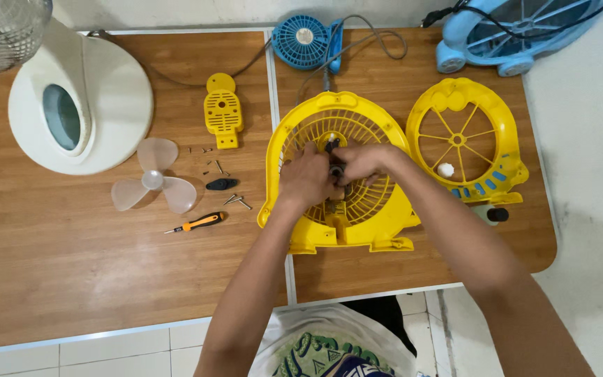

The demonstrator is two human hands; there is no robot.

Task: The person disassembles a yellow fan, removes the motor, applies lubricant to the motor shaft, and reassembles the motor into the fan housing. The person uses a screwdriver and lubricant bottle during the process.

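Surface: two wooden tabletops (71, 279) pushed edge to edge over a tiled floor, pale wall at the top of the frame.
Nearest: the person's forearms come in from the bottom edge and converge at the centre.
Left hand (306, 183): fingers curled around the dark motor (335, 170) at the hub of the yellow fan housing (385, 216), seemingly bracing it so it does not turn.
Right hand (361, 162): fingertips pinched together on the top of the same motor — whether they grip a small part or only the motor body I cannot tell, as the hands hide it.
Housing: lies flat, grille up, centre of the frame, straddling the seam between the tables.
Left of centre: an orange-handled screwdriver (200, 223), a black cap (222, 184) and loose screws (237, 201) lie just beside the housing, within easy reach; a translucent fan blade (151, 183) sits further left.
Right of centre: a yellow front grille (463, 139) lies set aside, flat.
Farther: a yellow cover plate (222, 112) in the upper middle, a white fan base (82, 105) at upper left.
Farthest: a small blue fan (306, 40) with its cable at top centre — and a larger blue fan (511, 31) at upper right.
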